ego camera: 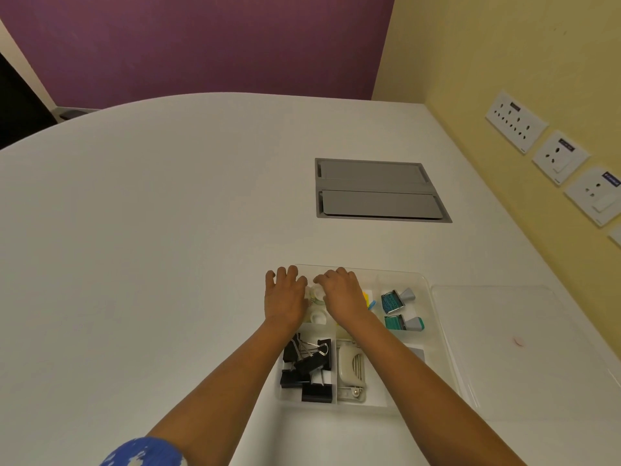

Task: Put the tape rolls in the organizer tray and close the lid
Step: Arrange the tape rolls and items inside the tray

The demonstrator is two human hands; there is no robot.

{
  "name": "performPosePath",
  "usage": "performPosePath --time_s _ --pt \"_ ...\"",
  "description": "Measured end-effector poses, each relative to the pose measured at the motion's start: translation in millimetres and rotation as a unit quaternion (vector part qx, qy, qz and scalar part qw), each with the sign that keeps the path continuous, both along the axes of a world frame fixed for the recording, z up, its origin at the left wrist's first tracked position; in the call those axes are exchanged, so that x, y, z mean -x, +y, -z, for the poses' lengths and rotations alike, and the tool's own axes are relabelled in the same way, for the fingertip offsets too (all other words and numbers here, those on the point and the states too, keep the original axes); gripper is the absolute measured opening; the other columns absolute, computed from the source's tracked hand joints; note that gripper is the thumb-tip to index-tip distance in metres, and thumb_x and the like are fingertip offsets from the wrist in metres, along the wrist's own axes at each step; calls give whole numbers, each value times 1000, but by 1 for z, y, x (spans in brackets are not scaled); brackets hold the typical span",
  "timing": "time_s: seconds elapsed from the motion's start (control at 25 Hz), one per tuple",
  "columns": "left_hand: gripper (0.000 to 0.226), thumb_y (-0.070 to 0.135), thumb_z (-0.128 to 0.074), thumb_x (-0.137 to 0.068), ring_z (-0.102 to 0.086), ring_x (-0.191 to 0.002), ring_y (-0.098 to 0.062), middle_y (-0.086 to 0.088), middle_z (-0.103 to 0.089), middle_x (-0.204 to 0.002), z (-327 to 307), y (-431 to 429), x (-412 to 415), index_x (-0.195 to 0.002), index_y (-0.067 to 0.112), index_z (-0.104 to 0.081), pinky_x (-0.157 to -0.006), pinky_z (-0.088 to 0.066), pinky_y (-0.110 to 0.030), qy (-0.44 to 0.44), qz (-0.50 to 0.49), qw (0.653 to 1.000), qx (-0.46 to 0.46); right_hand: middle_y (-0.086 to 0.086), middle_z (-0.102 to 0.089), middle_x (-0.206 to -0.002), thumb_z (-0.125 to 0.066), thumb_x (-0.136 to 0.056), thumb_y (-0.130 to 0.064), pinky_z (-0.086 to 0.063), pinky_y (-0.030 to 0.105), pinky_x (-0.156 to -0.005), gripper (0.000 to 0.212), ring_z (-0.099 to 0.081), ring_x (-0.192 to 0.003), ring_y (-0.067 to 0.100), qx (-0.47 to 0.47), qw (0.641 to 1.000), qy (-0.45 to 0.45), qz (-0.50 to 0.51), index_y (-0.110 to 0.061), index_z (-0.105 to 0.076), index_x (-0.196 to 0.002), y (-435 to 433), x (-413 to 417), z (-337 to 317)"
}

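Note:
A clear organizer tray sits on the white table near the front edge. Its far-left compartment holds white tape rolls, one near me and others between my hands. My left hand lies over the tray's far-left corner, fingers spread. My right hand is curled over the same compartment, its fingers at a small tape roll; whether it grips the roll is hidden. The clear lid lies flat on the table to the right of the tray.
Other compartments hold black binder clips, a beige stapler, yellow sticky notes and two teal stamps. A grey cable hatch is set in the table beyond. The yellow wall with sockets runs along the right.

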State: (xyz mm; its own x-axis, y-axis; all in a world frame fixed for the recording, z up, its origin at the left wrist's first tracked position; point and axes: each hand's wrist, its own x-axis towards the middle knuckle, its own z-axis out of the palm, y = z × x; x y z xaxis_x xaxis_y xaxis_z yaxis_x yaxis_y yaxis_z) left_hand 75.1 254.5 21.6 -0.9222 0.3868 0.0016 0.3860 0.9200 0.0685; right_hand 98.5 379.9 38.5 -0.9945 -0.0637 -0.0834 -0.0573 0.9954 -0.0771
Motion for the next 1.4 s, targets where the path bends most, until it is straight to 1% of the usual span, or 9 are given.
performPosePath --time_s 0.12,0.24,0.36,0.52,0.84,1.08,1.16,1.28,1.4 --pt "28 32 -52 -93 -45 -118 -21 1 -60 -124 -3 -4 -7 -117 23 -63 -104 -25 -37 21 16 1000 -11 6 -64 -122 -56 -93 -14 -37 34 -97 31 -51 -116 25 34 999 -12 1 -22 -61 -123 1 -7 -3" --pt "26 33 -53 -94 -45 -117 -22 1 -68 -113 -7 -4 -11 -112 23 -68 -102 -26 -36 0 24 1000 16 4 -66 -120 -62 -91 -24 -38 35 -96 28 -52 -114 25 34 997 -53 -34 -26 -66 -119 -4 -14 -4" --pt "26 36 -56 -92 -42 -122 -21 -2 -68 -109 -14 -1 -8 -109 21 -70 -105 -25 -37 -21 16 998 54 4 -67 -117 -66 -87 -31 -39 35 -95 28 -53 -112 24 18 996 -69 -48 -27 -68 -115 -9 -14 -4" --pt "24 33 -58 -90 -40 -124 -21 -4 -67 -109 -16 1 -5 -107 19 -70 -108 -23 -37 -33 18 996 86 4 -69 -113 -67 -86 -34 -40 36 -94 26 -55 -110 25 6 996 -71 -51 -24 -69 -110 -11 -12 -3" --pt "24 30 -62 -89 -37 -127 -22 -5 -64 -114 -8 0 -5 -109 20 -69 -108 -23 -37 -35 28 993 107 7 -69 -113 -65 -86 -38 -41 37 -95 28 -56 -110 26 -26 996 -72 -45 -21 -67 -109 -13 -10 -1" --pt "26 28 -65 -88 -34 -128 -24 -7 -59 -121 -5 -1 -7 -112 20 -69 -110 -22 -36 -34 15 996 86 9 -66 -116 -64 -89 -32 -41 35 -96 27 -56 -112 26 -54 994 -86 -36 -20 -64 -112 -16 -8 -2" --pt "27 26 -66 -87 -34 -128 -24 -6 -59 -120 -5 -1 -8 -113 20 -68 -110 -22 -36 -35 15 995 91 7 -67 -118 -64 -89 -25 -40 35 -98 26 -57 -114 26 -31 996 -86 -22 -20 -63 -115 -13 -9 -1" --pt "27 22 -64 -88 -36 -127 -22 -5 -64 -115 -5 -1 -8 -114 20 -67 -110 -20 -37 -33 16 996 87 9 -66 -120 -58 -91 -7 -40 34 -97 31 -57 -114 27 -2 999 -51 6 -17 -62 -120 -9 -10 -2" --pt "28 25 -62 -89 -36 -127 -22 -2 -65 -114 -6 -1 -9 -116 19 -67 -111 -19 -39 -31 23 996 80 9 -66 -121 -55 -92 -3 -41 33 -97 32 -56 -114 27 11 999 -23 24 -16 -63 -121 -5 -9 -3"
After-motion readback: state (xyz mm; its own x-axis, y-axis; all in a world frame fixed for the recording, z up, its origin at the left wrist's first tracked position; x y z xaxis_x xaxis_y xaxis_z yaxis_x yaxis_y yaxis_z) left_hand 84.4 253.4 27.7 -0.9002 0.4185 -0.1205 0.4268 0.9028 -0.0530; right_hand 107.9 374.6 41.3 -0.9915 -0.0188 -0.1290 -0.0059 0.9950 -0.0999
